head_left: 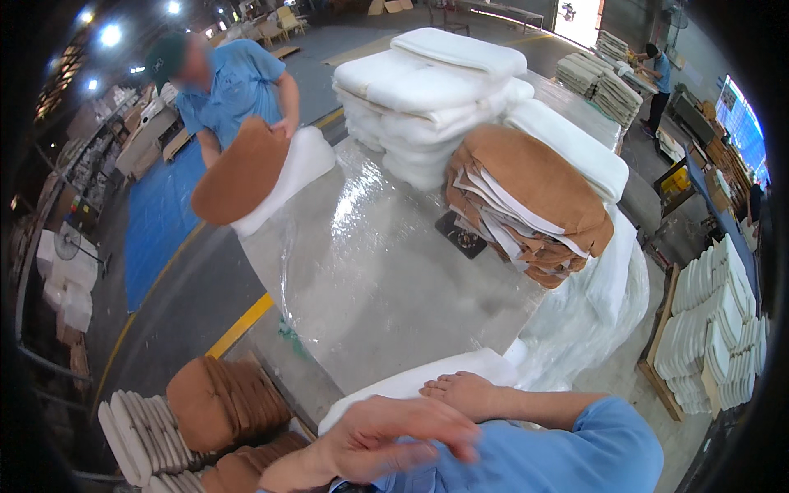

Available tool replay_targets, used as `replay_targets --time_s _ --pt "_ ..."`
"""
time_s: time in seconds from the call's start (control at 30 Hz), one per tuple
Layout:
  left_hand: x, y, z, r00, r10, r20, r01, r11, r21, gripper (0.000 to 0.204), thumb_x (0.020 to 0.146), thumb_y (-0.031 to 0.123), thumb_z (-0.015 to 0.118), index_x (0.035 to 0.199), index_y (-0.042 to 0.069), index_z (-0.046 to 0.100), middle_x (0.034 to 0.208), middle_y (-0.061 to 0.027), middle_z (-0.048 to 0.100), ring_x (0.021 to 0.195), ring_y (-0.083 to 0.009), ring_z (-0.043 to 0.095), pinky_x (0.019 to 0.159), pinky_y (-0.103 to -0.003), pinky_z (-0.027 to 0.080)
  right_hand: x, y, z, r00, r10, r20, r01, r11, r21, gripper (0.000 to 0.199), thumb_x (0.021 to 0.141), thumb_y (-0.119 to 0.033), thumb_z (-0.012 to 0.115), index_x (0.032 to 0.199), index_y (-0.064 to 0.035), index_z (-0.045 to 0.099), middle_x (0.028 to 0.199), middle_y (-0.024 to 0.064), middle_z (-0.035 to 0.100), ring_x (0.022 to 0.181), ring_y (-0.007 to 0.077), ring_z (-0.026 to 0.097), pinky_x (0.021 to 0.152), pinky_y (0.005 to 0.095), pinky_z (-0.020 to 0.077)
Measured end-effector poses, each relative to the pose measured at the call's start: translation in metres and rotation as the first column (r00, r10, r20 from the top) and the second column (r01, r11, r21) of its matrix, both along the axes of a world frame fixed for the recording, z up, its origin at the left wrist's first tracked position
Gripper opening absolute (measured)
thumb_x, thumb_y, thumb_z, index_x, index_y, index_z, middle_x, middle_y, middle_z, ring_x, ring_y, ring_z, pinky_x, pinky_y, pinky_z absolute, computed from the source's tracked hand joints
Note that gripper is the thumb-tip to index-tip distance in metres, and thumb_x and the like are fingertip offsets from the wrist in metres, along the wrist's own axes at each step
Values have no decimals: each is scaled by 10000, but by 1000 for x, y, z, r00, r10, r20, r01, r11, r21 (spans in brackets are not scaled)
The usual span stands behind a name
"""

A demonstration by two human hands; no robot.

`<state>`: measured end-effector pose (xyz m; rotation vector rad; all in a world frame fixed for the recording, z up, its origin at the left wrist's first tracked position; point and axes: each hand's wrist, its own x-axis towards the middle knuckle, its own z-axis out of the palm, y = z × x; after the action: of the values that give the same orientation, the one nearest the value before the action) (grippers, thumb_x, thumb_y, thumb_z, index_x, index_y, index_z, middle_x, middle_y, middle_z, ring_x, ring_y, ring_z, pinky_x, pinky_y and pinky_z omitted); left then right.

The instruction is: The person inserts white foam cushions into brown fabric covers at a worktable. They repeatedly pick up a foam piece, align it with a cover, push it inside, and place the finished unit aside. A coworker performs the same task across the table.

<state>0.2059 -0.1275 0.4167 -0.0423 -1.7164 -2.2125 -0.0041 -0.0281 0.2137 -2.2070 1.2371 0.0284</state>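
Close in front, my left hand (394,435) is raised over the near edge of the table, its fingers bent loosely and blurred at the tips, with nothing seen in them. My right hand (460,394) lies flat on a white foam pad (485,366) at the near edge of the grey, plastic-covered table (378,304). Farther back on the right stands a stack of brown fabric covers (534,181) with white layers between them. A tall pile of white padding (427,82) rises behind it. A dark square object (460,236) sits beside the brown stack.
Across the table at the left, a co-worker (238,90) holds a brown cover (242,172) over a white pad (288,181). Stacked brown and white cushions (222,403) stand at the lower left. White curved pieces (707,329) are piled at the right. Another person (657,82) works far right.
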Motion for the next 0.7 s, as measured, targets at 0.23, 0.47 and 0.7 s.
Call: replay_targets --time_s 0.23,0.47,0.7 --pt "-59 38 29 804 -62 -591 283 915 289 260 1028 121 671 1052 -137 691 1144 -271 696 1008 -312 718 901 -395 570 0 11 1 999 -36 -14 37 998 52 726 957 -449 673 1541 -70 467 1581 143 511 1433 332 509 1158 465 428" --pt "-74 36 19 717 -21 -696 358 869 343 250 1012 125 699 1047 -122 695 1099 -257 702 969 -288 728 826 -363 588 1 13 -3 999 -32 15 32 999 7 723 972 -498 663 1522 -59 497 1574 150 517 1440 344 496 1159 494 429" --pt "-81 33 19 671 43 -740 326 879 347 212 1005 129 710 995 -79 675 1000 -195 700 896 -255 718 774 -343 589 -1 10 -5 999 -22 36 22 1000 -2 724 963 -500 674 1513 -60 508 1566 153 524 1437 341 499 1155 492 434"
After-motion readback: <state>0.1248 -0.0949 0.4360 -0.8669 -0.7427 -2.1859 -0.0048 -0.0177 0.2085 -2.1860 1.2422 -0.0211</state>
